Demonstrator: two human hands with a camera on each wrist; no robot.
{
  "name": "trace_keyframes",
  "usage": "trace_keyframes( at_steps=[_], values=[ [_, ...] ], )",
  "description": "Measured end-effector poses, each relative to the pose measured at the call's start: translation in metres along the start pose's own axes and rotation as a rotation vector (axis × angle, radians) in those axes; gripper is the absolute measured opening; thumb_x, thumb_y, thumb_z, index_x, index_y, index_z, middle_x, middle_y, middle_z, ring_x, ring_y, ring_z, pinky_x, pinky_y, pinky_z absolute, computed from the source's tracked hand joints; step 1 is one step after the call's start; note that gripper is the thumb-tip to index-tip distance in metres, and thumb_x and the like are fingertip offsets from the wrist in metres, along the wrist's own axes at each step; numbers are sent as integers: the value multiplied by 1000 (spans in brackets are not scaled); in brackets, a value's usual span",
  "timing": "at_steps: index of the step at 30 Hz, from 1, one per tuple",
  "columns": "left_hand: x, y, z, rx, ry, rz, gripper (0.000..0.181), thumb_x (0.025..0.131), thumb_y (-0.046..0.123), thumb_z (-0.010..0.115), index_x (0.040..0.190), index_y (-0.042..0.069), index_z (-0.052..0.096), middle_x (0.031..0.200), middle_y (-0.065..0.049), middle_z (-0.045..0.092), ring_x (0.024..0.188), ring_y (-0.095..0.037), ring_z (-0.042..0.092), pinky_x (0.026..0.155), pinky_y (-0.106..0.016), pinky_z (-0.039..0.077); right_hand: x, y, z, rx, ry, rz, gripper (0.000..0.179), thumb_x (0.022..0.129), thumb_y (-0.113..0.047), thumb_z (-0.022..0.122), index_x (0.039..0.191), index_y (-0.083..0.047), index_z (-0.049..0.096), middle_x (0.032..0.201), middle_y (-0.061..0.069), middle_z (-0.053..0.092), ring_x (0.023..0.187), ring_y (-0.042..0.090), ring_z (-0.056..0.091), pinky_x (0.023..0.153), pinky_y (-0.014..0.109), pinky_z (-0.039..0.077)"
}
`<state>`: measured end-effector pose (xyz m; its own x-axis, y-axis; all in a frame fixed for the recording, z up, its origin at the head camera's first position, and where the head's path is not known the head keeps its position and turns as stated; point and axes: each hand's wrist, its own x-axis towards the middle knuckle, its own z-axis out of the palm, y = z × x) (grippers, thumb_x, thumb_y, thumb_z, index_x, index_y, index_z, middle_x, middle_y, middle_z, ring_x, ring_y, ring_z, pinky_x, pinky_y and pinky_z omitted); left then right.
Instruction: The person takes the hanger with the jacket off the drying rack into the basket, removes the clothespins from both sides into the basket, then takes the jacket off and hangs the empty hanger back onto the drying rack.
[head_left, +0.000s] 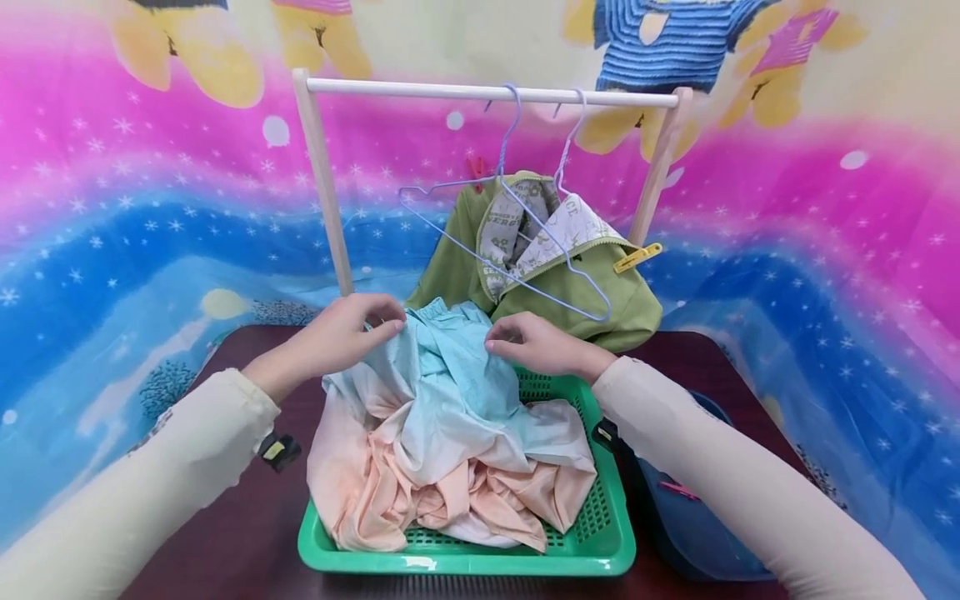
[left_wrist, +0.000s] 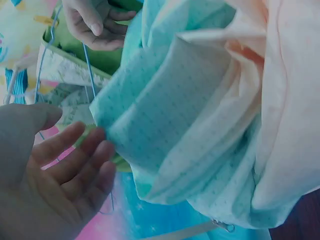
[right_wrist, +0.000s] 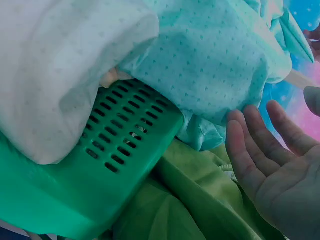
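A garment point(head_left: 465, 400) fading from turquoise to peach lies bunched in a green basket point(head_left: 465, 564). Small dots pattern its turquoise cloth point(left_wrist: 165, 100). My left hand point(head_left: 352, 333) is at the upper left of the turquoise part; in the left wrist view its fingertips meet the cloth edge, thumb apart. Across the garment is my right hand point(head_left: 540, 343). The right wrist view has its fingers point(right_wrist: 262, 140) extended, tips right at the cloth's edge, thumb apart. Neither hand grips the cloth.
Behind the basket stands a rack with a white rail point(head_left: 420, 88). A bare lilac hanger point(head_left: 450, 235) and a green jacket point(head_left: 450, 267) hang there, with a yellow clothespin point(head_left: 637, 257) and a red clothespin point(head_left: 474, 175). A dark blue bin point(head_left: 712, 554) sits right on the dark table point(head_left: 247, 500).
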<state>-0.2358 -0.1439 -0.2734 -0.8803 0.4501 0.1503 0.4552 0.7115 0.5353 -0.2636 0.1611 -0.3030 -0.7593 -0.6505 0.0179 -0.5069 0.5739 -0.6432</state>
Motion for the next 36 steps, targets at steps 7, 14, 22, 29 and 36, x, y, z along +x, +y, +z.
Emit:
trace_keyframes(
  at_steps=[7,14,22,29,36],
  values=[
    [7,-20,-7,0,64,-93,28,103,21,56,127,7,62,122,-15,67,113,-34,63,94,-53,52,13,1,-1,-18,51,57,32,104,-20,55,125,2,65,120,18,69,110,30,65,95,43,53],
    [13,-44,-6,54,-77,-144,58,103,34,57,151,7,38,146,-24,48,131,-42,50,105,-61,43,22,6,2,-43,26,175,50,105,-26,55,147,1,47,149,21,51,138,37,49,112,50,43],
    [18,-58,0,-9,-364,-225,94,101,41,57,163,13,-8,168,-28,4,150,-53,21,117,-67,26,33,16,13,-37,-92,285,78,104,-34,54,163,-7,10,169,18,16,157,34,18,125,50,23],
    [23,-62,9,-31,-512,-168,93,98,31,60,161,1,-2,167,-29,5,153,-49,14,121,-64,20,41,15,15,20,-168,308,87,103,-35,54,163,-11,-4,172,13,1,159,31,8,127,49,18],
    [26,-61,17,-26,-500,-97,92,95,33,64,161,-1,9,166,-27,17,152,-46,22,123,-60,22,44,20,18,35,-198,317,91,102,-36,57,163,-16,-7,172,12,-2,159,31,5,127,50,16]
  ],
)
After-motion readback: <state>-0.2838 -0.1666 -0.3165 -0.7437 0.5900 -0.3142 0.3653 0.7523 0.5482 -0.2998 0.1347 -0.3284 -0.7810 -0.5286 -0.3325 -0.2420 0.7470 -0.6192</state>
